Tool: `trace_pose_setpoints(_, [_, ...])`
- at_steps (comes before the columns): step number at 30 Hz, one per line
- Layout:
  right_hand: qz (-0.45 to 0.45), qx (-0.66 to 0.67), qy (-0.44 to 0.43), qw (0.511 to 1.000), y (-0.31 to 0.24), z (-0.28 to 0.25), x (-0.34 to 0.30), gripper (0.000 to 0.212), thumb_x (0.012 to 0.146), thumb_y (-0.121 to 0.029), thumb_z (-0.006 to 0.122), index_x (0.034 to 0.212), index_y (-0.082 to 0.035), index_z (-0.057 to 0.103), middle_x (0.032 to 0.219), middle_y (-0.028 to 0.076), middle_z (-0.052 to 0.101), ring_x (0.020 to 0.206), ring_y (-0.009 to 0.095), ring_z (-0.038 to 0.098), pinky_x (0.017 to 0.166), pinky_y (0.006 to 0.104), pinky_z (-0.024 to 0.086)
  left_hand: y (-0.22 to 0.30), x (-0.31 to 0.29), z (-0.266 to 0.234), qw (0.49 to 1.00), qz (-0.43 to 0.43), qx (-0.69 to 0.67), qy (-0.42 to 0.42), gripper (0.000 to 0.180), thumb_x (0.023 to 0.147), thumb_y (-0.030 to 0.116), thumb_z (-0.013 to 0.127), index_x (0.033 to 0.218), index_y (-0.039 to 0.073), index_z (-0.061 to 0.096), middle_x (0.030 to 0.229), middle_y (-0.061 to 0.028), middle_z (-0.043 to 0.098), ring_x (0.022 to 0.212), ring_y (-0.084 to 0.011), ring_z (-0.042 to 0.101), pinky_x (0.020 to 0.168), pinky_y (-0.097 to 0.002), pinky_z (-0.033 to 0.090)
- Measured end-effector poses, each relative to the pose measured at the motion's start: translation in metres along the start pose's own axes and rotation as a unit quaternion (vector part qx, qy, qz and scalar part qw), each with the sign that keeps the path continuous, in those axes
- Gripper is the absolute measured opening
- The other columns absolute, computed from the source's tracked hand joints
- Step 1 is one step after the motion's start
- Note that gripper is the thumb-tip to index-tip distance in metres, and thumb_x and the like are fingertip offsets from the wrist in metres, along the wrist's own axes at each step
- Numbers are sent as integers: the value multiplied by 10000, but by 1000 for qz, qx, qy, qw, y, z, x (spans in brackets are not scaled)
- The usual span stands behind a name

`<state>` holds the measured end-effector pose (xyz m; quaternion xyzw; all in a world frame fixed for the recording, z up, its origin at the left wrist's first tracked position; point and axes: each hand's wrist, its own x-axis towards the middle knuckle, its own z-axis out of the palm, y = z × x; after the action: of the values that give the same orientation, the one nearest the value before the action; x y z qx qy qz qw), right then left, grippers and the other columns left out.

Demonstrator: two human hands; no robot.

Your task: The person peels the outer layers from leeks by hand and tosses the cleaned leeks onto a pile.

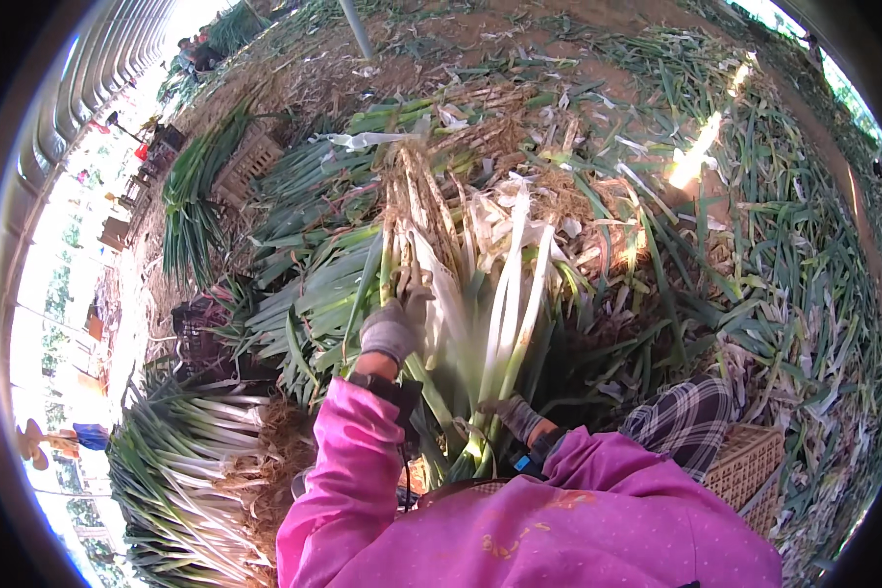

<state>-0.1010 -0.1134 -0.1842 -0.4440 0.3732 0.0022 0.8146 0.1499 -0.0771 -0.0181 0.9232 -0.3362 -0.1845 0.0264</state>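
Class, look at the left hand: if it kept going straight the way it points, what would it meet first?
The left hand points up along the leek stalks it grips, so it would likely meet their rooty ends first; depth is unclear.

I wear a bright pink jacket with small pale dots and faint orange marks on the front. Grey knit gloves cover both my hands: left hand (394, 328), right hand (515, 416). A dark strap circles each wrist. My trousers are black-and-white plaid.
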Motion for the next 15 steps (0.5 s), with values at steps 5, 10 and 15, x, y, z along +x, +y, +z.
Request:
trace_pose_setpoints(5, [-44, 21, -11, 999, -11, 9, -10, 295, 604, -134, 754, 860, -55, 631, 752, 35, 626, 650, 155, 571, 583, 298, 472, 7, 39, -33, 996, 66, 9, -55, 447, 748, 269, 538, 1187, 246, 462, 946, -180, 616, 889, -364, 597, 764, -413, 483])
trace_pose_setpoints(10, [9, -19, 26, 999, 5, -10, 6, 258, 615, -128, 740, 837, -47, 635, 744, 37, 625, 627, 158, 570, 587, 308, 474, 29, 9, -27, 989, 144, 37, -14, 419, 767, 227, 494, 1170, 337, 469, 1083, -129, 573, 941, -341, 578, 797, -420, 478])
trace_pose_setpoints(15, [-66, 2, 0, 998, -7, 10, -8, 246, 639, -155, 729, 838, -42, 640, 744, 44, 623, 625, 150, 567, 580, 306, 466, 8, 10, -20, 996, 69, 36, -31, 430, 745, 280, 540, 1164, 330, 457, 1113, -132, 546, 949, -336, 572, 798, -418, 478])
